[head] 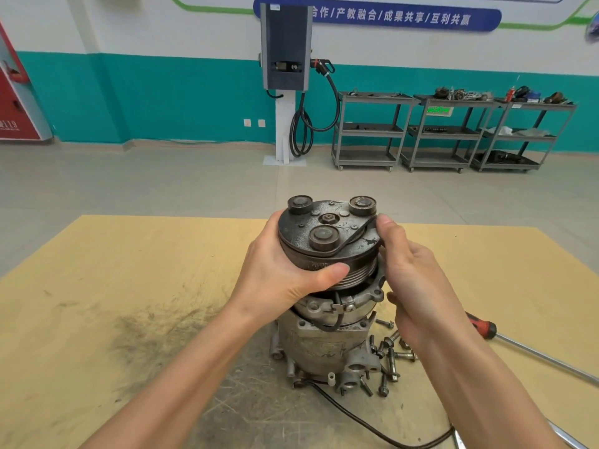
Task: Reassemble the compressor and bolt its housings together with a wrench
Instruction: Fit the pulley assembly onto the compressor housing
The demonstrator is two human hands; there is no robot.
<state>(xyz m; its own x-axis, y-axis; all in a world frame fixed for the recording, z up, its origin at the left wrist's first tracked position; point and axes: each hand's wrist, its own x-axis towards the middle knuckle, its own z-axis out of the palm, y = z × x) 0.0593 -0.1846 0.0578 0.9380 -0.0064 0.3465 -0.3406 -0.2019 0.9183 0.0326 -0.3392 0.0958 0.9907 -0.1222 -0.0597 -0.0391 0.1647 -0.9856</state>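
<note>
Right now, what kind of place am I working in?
Probably an automotive training workshop: a wall-mounted EV charger with its cable, metal parts carts along the wall, and a car compressor standing on the wooden workbench beside loose bolts.

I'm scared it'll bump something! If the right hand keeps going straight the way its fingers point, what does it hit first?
Probably the compressor's pulley. The right hand points up and inward, and its fingertips already seem to touch the pulley's rim, where a thin black ring lies. Depth is hard to judge from this one view.
</note>
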